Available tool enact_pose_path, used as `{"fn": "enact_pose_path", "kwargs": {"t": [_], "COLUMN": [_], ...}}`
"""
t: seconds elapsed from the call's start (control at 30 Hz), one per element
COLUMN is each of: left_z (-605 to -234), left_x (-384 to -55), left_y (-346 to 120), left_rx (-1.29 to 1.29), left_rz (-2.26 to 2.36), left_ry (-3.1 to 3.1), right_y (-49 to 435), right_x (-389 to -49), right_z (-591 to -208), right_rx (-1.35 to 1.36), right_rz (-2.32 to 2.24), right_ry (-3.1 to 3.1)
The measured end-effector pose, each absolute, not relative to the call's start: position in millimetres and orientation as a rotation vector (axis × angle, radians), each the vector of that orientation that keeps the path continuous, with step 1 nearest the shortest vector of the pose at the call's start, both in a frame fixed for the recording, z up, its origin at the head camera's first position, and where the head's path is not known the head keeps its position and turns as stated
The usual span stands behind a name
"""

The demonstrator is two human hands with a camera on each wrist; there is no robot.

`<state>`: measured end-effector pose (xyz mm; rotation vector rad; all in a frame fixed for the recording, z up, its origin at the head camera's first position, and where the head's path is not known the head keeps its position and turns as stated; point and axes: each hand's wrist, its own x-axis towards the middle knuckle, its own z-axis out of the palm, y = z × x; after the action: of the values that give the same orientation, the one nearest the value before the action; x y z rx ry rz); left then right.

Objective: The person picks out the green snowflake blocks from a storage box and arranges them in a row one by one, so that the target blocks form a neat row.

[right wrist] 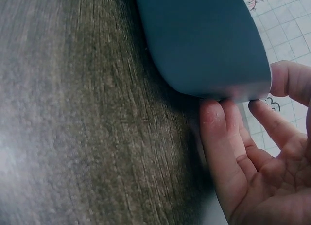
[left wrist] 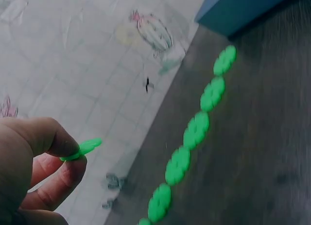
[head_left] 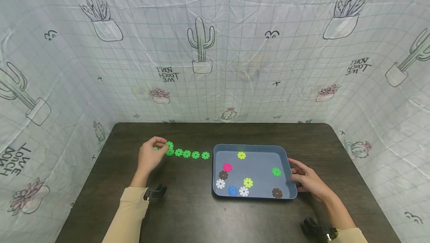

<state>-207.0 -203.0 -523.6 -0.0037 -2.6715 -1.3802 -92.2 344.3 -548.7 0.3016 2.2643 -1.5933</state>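
Observation:
My left hand (head_left: 150,157) pinches a green notched plastic disc (left wrist: 88,146) between thumb and fingers, raised above the far left of the table. Below and beside it, a row of matching green discs (head_left: 186,154) stretches rightward to near the blue-grey tray (head_left: 262,168). The left end of that row is partly hidden by the hand. At the tray's right side, my right hand (head_left: 310,181) grips the wall, its thumb over the rim and fingers against the outside. Inside the tray lie loose discs: a green one (head_left: 276,172), plus yellow, pink, brown, white and blue ones.
The dark wooden table (head_left: 188,213) holds the tray right of centre. A pale cloth (head_left: 235,86) printed with cacti and a grid hangs behind the table and along both sides. Each wrist wears a dark strap.

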Motion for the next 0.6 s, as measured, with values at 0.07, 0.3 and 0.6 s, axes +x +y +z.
{"fn": "enact_pose_path", "kwargs": {"t": [0.07,0.3,0.6], "left_z": [-526.2,-534.1,-543.5], "left_x": [-206.1,-204.7,-206.5], "left_y": [-212.3,-242.7,-275.1], "left_rx": [0.038,0.179,0.309], "left_rz": [-1.372,-1.302,-1.221], "left_ry": [-2.677,-2.673,-2.655], "right_y": [343.8,342.1,343.7], "right_x": [-92.7,-94.0,-93.3], "right_z": [-549.3,-549.4,-548.4], "right_rx": [0.301,0.291,0.295], "right_rz": [-1.594,-1.595,-1.587], "right_ry": [2.262,2.263,2.265]}}
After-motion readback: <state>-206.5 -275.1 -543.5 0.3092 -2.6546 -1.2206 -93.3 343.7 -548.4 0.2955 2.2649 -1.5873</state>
